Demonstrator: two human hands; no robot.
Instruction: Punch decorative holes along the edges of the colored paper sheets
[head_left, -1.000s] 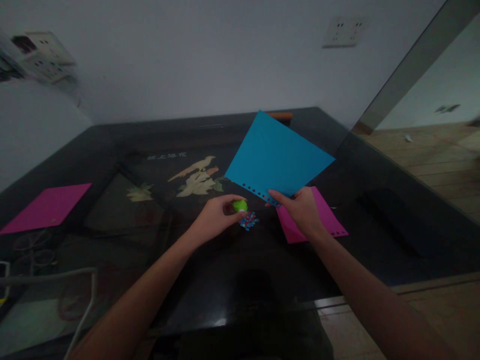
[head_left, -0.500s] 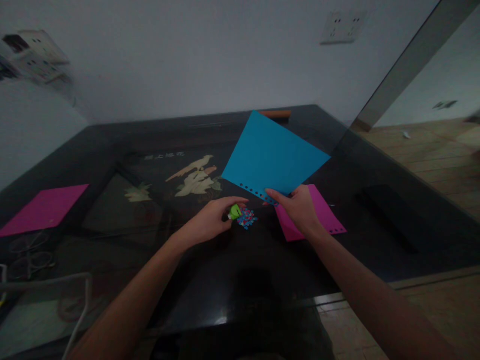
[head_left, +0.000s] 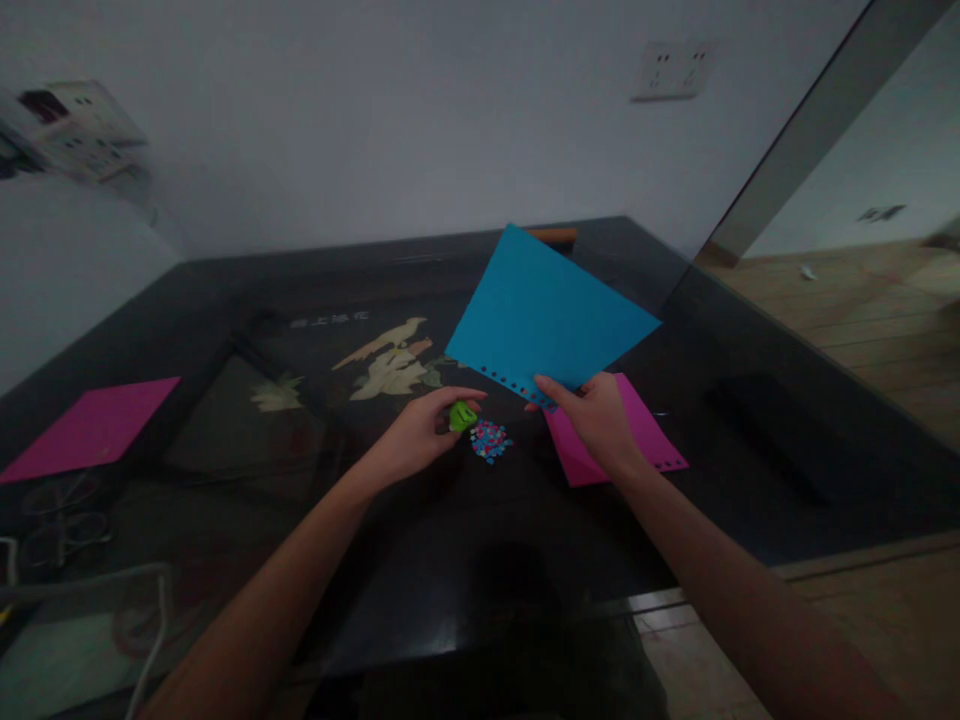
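Blue sheet (head_left: 547, 315) is held up off the table, pinched at its lower edge between the thumb and fingers of the right hand (head_left: 596, 425). A row of round holes runs along that edge to the left of the fingers; I judge the punching well under way there, with the other edges unpunched as far as I can see. The left hand (head_left: 420, 435) is closed around a small green punch (head_left: 462, 415) just beside the sheet's edge. Between the hands lies one small heap of blue and pink dots (head_left: 489, 440) on the dark table (head_left: 450, 580). Under the right hand lies a pink sheet (head_left: 645, 440) with holes along its near edge, already punched. A second pink sheet (head_left: 94, 430) lies far left. Count: one blue sheet, two pink, one punch.
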